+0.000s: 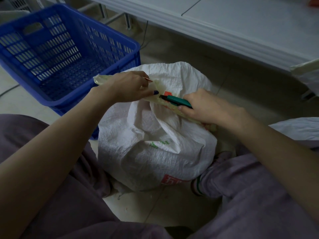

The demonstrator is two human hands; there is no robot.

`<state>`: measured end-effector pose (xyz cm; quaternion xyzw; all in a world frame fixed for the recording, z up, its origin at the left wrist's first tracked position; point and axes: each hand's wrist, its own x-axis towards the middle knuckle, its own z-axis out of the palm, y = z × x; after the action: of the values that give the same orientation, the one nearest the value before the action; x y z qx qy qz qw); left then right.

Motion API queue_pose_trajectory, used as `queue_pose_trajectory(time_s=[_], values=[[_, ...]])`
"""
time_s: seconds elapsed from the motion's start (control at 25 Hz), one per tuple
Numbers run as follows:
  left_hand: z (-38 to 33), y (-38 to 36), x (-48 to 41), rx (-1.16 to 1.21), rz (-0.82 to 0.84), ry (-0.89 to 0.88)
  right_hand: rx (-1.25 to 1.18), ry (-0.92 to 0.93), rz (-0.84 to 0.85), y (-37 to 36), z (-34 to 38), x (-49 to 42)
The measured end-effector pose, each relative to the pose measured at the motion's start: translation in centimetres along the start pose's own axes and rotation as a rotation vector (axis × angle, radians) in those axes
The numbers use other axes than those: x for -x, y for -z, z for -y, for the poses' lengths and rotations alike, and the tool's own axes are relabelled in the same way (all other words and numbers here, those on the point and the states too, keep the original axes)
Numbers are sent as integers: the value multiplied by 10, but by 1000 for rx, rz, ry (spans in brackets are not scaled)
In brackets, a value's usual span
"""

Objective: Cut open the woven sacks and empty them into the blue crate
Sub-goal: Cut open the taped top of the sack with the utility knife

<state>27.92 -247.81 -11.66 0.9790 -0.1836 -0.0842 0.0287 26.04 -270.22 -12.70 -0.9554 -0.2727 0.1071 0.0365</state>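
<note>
So, stage: I am judging this as early in the job, with the first cut only starting
Left hand: the left hand [131, 87] is pinching the sack's sealed top edge [103, 79] between thumb and curled fingers, and seems to be drawing it taut toward the crate
Right hand: the right hand [207, 107] is wrapping round the green cutter [177, 100], whose dark tip is lying on that edge just beside the left thumb (I cannot make out the blade itself)
Sack: the woven sack [151, 144] is standing full and bulging on the floor between the knees, just beside the crate, and I am seeing no slit in it yet
Crate: the blue crate [131, 45] is sitting at the left, and I am seeing nothing inside it
Waiting: a second white sack [298, 126] is lying at the right, near the right arm, and a pale bag [307, 73] is showing at the edge of the white table [241, 23]
Left to do: I am reckoning on finishing this cut, tipping the contents into the crate, then repeating for whatever else is waiting
</note>
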Motion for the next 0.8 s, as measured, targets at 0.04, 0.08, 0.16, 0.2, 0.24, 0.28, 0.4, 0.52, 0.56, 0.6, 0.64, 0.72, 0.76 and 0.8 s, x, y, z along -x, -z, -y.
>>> queue_pose_trajectory(time_s=[0.04,0.08,0.16,0.2,0.24,0.28,0.4,0.52,0.56,0.6,0.64,0.72,0.76,0.8], values=[[-2,0,0,-37,-10,2,6,-3,4,0,-1,0],[-3,-1,-1,-73,-18,-7,6,-11,11,0,-3,0],[-6,-3,1,-116,-18,-36,-8,-34,34,1,-8,2],[-6,-4,2,-125,-16,-47,-17,-39,41,3,-10,3],[-6,-4,2,-132,-17,-56,-31,-40,41,4,-11,3],[-6,-5,2,-140,-24,-65,-48,-34,32,6,-11,4],[-7,-6,1,-139,-38,-76,-71,15,3,6,-6,3],[-7,-6,2,-132,-49,-89,-45,22,29,2,-2,-1],[-6,-6,3,-131,-47,-98,-43,21,37,1,-1,-3],[-6,-6,3,-131,-40,-105,-41,21,43,0,0,-4],[-5,-6,4,-134,-30,-110,-37,23,47,-1,1,-5],[-6,-7,6,-161,-20,-126,-27,23,48,-4,6,-7],[-6,-8,6,-179,-22,-138,-18,17,47,-6,9,-8],[-6,-10,6,-189,-30,-150,-5,10,45,-7,11,-9]])
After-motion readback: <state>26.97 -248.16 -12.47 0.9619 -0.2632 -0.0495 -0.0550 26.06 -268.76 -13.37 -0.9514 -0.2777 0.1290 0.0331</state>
